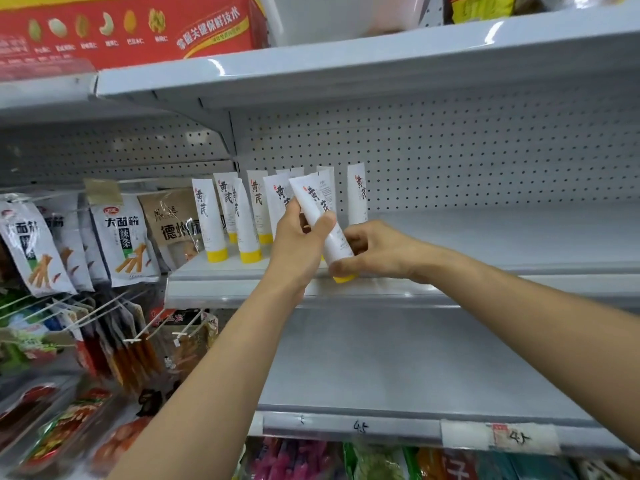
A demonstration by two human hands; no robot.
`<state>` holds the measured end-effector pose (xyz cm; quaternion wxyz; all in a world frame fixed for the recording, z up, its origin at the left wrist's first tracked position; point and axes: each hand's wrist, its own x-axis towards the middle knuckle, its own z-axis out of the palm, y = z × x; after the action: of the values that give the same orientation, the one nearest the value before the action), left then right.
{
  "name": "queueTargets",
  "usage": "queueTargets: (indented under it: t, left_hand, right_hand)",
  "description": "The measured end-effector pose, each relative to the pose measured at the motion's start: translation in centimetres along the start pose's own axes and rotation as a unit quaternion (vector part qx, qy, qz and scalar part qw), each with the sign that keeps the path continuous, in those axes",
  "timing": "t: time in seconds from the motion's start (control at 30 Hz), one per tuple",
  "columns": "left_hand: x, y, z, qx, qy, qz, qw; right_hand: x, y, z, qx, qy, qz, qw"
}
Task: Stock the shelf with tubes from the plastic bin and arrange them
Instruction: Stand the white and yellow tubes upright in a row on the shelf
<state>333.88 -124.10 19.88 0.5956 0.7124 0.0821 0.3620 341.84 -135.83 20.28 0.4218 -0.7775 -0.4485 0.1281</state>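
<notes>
Several white tubes with yellow caps [207, 220] stand cap-down in rows at the left end of the middle grey shelf [485, 268]. One more white tube [320, 209] is tilted above the shelf's front edge, its yellow cap hanging just over the lip. My left hand [298, 237] grips its upper body and my right hand [377, 249] holds its lower end near the cap. The plastic bin is not in view.
Hanging snack packets [121, 237] fill the pegs to the left of the tubes. A red carton [131, 26] sits on the top shelf. The shelf below [398, 368] is bare, with price labels [498, 436] on its front rail. To the right of the tubes the middle shelf is bare.
</notes>
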Motion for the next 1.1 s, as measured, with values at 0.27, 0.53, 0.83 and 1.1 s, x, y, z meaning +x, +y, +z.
queueTargets:
  t: [0.27,0.53,0.83,1.1]
  left_hand:
    - [-0.4,-1.8,-1.9,0.286,-0.018,0.090,0.954]
    - [-1.1,-3.0,-2.6,0.520,-0.015,0.166,0.837]
    - [-0.4,-3.8,-3.4,0.535,-0.037,0.150,0.830]
    - [-0.2,-4.6,-4.1,0.552,-0.054,0.141,0.820]
  right_hand:
    - [1.0,1.3,-0.8,0.052,0.107,0.019,0.993]
    - [3.7,3.2,-0.7,0.004,0.172,0.056,0.984]
    - [4.9,3.9,-0.5,-0.048,0.187,0.102,0.976]
    - [4.6,3.1,-0.1,-0.075,0.189,0.115,0.972]
